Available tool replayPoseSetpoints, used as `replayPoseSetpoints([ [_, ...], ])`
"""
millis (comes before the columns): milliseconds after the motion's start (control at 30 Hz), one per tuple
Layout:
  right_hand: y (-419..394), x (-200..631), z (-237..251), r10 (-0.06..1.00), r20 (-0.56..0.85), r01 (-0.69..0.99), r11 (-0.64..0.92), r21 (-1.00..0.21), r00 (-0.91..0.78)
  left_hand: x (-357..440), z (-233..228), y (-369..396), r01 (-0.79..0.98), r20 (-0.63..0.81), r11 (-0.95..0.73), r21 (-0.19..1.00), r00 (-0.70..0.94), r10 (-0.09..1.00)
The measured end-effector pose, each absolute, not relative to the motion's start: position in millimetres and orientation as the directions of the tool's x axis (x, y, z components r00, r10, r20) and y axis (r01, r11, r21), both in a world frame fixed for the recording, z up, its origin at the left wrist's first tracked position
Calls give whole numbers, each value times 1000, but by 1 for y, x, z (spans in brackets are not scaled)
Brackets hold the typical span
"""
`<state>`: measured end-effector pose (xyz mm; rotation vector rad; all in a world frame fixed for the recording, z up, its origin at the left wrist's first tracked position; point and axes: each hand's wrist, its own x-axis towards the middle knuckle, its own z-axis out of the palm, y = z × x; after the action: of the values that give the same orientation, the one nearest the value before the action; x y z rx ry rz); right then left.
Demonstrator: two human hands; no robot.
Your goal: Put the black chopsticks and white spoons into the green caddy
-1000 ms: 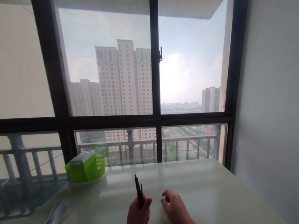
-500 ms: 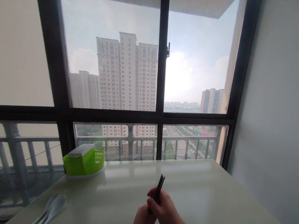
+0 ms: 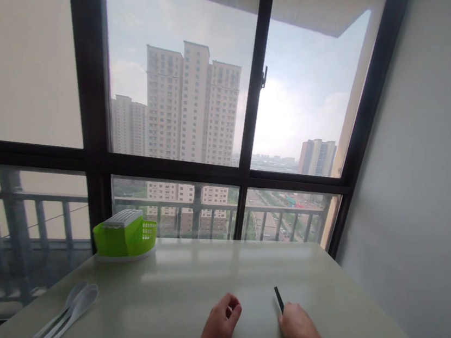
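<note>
Right hand (image 3: 297,327) grips black chopsticks (image 3: 278,299) on the table (image 3: 194,291); left hand (image 3: 220,324) rests loosely curled, empty.

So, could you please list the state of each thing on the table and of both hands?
black chopsticks: lying on the table, far end showing past the right hand.
right hand: palm down over the chopsticks; grip cannot be told.
left hand: loosely curled, holding nothing.
green holder: upright near the window.
white spoons: lying flat at the table's left edge.
table: glossy, pale.
</note>
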<state>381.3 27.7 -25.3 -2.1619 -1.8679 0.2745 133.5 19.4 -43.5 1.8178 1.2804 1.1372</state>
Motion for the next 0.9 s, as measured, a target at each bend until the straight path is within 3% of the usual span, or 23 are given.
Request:
replayPoseSetpoints([
  [200, 21, 376, -51, 974, 115, 959, -167, -230, 197, 135, -41, 17, 460, 319, -374, 805, 196, 927],
  [467, 18, 376, -47, 960, 180, 967, -181, -179, 213, 132, -44, 21, 399, 313, -371, 839, 205, 927],
  [633, 21, 372, -33, 950, 211, 966, -198, -166, 231, 134, -38, 17, 451, 344, -381, 807, 165, 924],
  [767, 20, 358, -6, 944, 274, 967, -122, -224, 183, 129, -18, 9, 644, 293, -332, 689, 172, 941],
  [900, -4, 335, 12, 947, 309, 938, 23, -347, 91, 74, 8, 0, 874, 229, -174, 453, 74, 971],
])
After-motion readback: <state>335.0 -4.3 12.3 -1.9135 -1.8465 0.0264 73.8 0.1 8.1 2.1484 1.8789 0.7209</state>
